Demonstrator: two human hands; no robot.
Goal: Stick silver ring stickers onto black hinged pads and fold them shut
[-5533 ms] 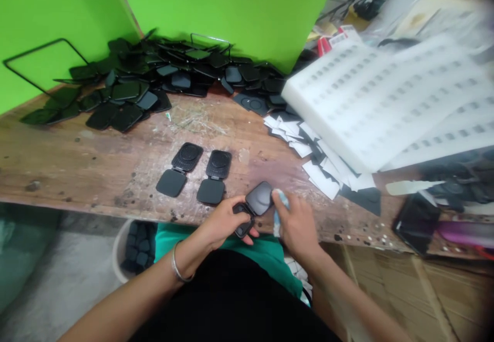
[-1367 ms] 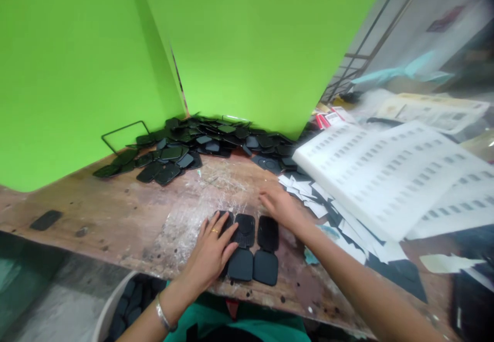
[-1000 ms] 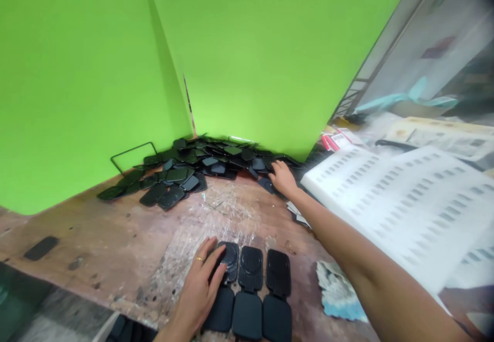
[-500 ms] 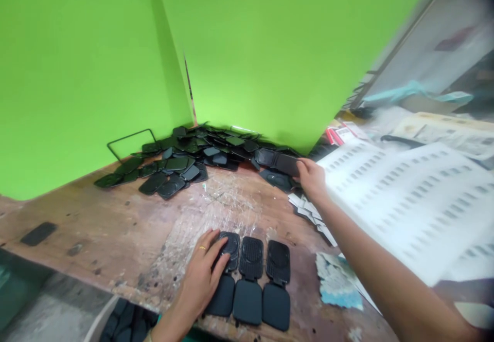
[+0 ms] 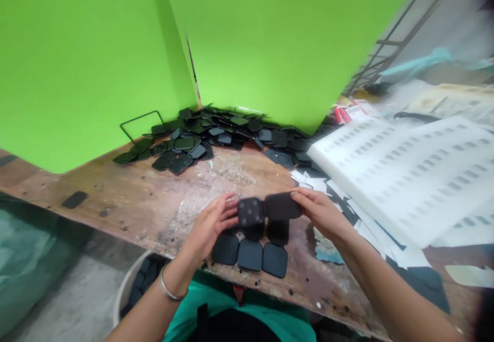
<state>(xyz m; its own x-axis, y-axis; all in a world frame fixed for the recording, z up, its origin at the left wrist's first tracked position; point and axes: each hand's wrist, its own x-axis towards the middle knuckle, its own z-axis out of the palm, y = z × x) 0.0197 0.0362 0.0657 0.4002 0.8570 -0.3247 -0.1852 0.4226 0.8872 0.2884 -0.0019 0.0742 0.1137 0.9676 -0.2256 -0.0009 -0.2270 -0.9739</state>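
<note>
Two bright green boards (image 5: 96, 49) fill the upper left and top centre of the frame, meeting at a seam above the bench. Below them a worn wooden bench (image 5: 127, 198) runs from the left edge down toward the lower right, scratched and stained. White slotted trays (image 5: 405, 172) cover the right side, with loose white slips (image 5: 314, 181) at their near edge. A heap of black cases (image 5: 216, 136) lies against the boards at upper centre, beside a bent wire frame (image 5: 141, 121). A bucket (image 5: 133, 290) holding more black pieces sits under the bench edge at lower left. A blue-white rag (image 5: 326, 247) lies just right of centre.

Three black cases laid open (image 5: 250, 249) sit side by side near the front edge, partly hidden by what is held above them. At frame centre a hinged black case (image 5: 266, 209) is held opened out, its long axis running left to right, roughly level. The left hand (image 5: 210, 226) pinches its left half with fingertips; the right hand (image 5: 322, 213) grips the right half between thumb and fingers
</note>
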